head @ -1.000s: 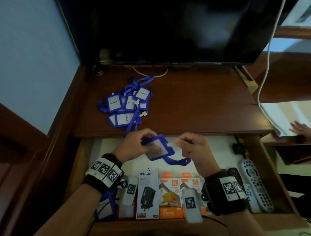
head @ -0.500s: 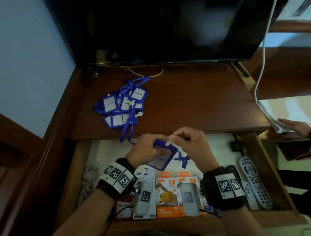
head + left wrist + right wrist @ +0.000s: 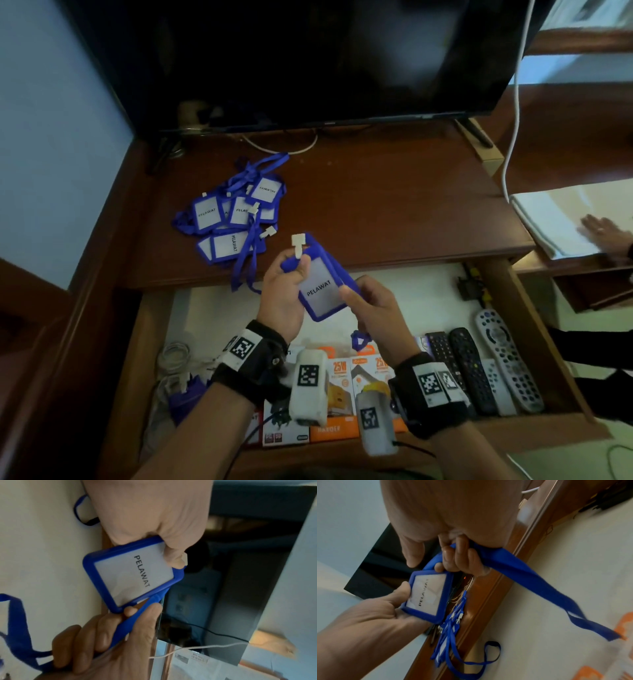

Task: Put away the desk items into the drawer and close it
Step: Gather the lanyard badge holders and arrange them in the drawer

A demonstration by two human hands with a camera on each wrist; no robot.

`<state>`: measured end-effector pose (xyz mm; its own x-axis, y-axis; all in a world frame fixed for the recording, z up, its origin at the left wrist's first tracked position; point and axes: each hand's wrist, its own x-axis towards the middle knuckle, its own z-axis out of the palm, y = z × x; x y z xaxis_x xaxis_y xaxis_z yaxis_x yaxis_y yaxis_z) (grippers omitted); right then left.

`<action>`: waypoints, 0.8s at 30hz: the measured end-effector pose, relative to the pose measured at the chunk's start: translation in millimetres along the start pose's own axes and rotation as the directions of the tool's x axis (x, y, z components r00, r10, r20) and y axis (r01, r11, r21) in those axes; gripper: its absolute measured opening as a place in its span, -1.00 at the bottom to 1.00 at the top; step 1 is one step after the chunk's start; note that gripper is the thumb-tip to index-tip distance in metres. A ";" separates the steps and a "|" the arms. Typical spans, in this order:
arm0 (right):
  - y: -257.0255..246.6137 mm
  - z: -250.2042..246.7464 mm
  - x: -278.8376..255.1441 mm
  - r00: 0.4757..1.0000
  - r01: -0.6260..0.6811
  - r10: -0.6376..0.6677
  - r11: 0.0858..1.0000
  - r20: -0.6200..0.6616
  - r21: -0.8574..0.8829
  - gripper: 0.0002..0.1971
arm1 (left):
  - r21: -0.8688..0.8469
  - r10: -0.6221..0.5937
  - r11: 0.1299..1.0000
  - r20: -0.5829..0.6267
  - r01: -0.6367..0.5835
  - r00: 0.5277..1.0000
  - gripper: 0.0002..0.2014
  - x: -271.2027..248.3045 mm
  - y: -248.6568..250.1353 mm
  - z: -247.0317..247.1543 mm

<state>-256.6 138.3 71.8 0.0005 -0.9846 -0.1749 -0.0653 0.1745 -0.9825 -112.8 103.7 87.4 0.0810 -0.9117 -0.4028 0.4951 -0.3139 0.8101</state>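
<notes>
step: we ready one badge holder (image 3: pixel 318 281) for stowing | left hand (image 3: pixel 282 301) grasps its top, right hand (image 3: pixel 371 308) clenches its lanyard (image 3: pixel 530 577) | held above open drawer (image 3: pixel 239 308) | next: gather strap, lower it in

badge (image 3: pixel 318 286): blue holder, white "PELAWAT" card, tilted, held above the drawer
badge pile (image 3: pixel 233 212): blue, tangled, on the surface
drawer (image 3: pixel 534 346): open
</notes>
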 end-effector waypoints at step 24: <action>-20.2 -15.0 12.5 0.993 -0.083 0.076 0.994 0.092 0.078 -0.78 | 0.065 -0.205 0.979 0.240 0.195 0.949 -0.71 0.4 20.8 -45.9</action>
<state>-270.2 122.3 90.4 0.0874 -0.9633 -0.2539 0.0125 0.2559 -0.9666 -62.7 109.0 84.5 -0.2324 -0.8646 -0.4456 0.4444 -0.5019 0.7421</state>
